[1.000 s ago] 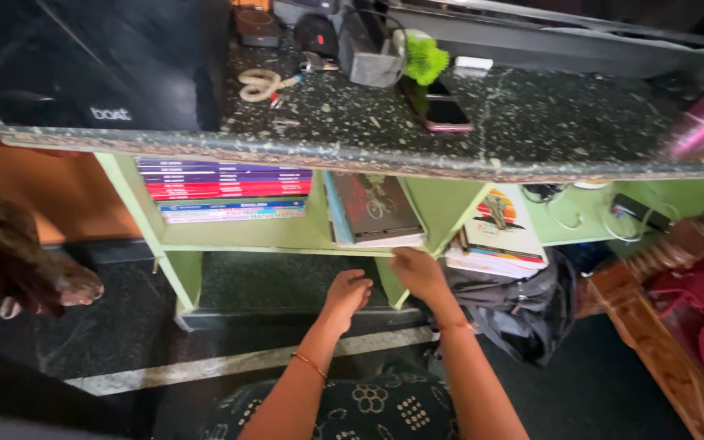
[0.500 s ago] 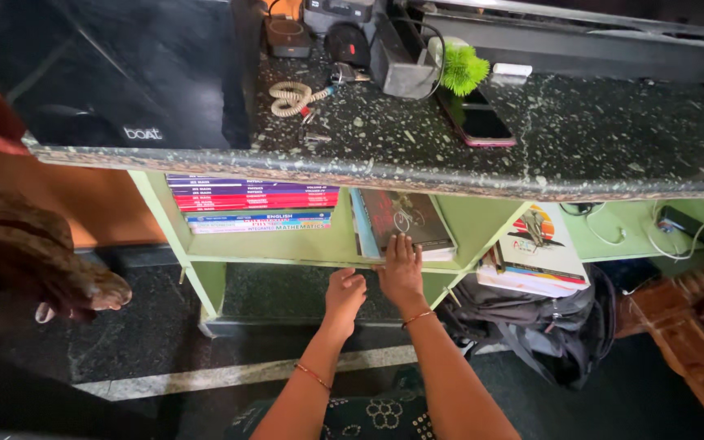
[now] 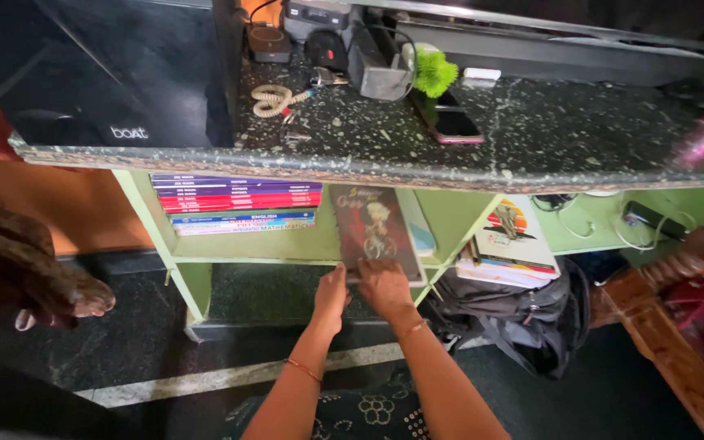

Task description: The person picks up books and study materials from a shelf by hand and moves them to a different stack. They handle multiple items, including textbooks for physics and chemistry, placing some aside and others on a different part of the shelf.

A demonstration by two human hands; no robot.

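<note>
A dark red book [image 3: 372, 230] with a figure on its cover lies on the green shelf [image 3: 246, 246] under a speckled stone counter [image 3: 547, 138]. My right hand [image 3: 385, 287] rests on the book's near edge, fingers curled over it. My left hand [image 3: 332, 295] is just left of it, fingertips touching the book's lower left corner at the shelf's front edge. Whether either hand truly grips the book is unclear. A stack of thin red, purple and blue books [image 3: 238, 204] lies on the same shelf to the left.
On the counter are a large black speaker box [image 3: 107, 73], a phone [image 3: 450, 122], a coiled cord [image 3: 275, 99] and a green brush [image 3: 433, 73]. A black backpack [image 3: 523, 314] sits on the floor at right, beside more books [image 3: 511, 240]. A carved wooden chair [image 3: 686, 326] stands far right.
Both hands have moved up from the floor to the shelf edge and now reach the dark red book. The camera has come closer to the shelf.
</note>
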